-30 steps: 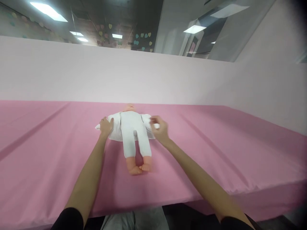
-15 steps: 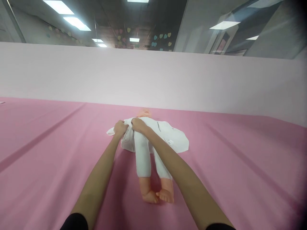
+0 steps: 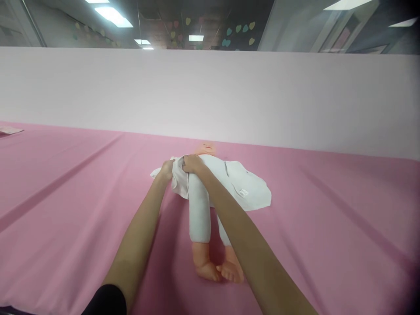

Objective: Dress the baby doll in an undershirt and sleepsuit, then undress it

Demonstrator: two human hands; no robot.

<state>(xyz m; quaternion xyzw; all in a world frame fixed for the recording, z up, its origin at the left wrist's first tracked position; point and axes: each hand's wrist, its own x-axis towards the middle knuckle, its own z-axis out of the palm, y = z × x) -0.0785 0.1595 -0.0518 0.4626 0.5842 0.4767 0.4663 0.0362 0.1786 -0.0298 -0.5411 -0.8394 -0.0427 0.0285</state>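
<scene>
While I lean over the pink sheet (image 3: 82, 197), both of my hands meet at the chest of the baby doll (image 3: 200, 205). The doll lies on its back, head away from me and near the pale pink wall (image 3: 210, 96), with its 2 bare feet (image 3: 219, 271) closest to me and touching each other.

1. Left hand (image 3: 166, 169): fingers closed, clamped on a bunched edge of the white garment (image 3: 246, 188) at the doll's own right side. The cloth is gathered and lifted slightly off the sheet there.
2. Right hand (image 3: 193, 163): fingers curled shut, pinching the same garment at the centre of the chest, just beside the left hand. My right forearm runs along the doll's body and covers most of 1 leg.

Garment state: the panel on the far side from my left hand lies spread flat on the sheet, with a small label visible on it. The doll's legs are in white trousers down to the ankle.

Surroundings: a long crease crosses the sheet to the left of the doll. At the far left edge a small flat piece of pale cloth (image 3: 9, 130) lies on the sheet, well apart from the doll.
</scene>
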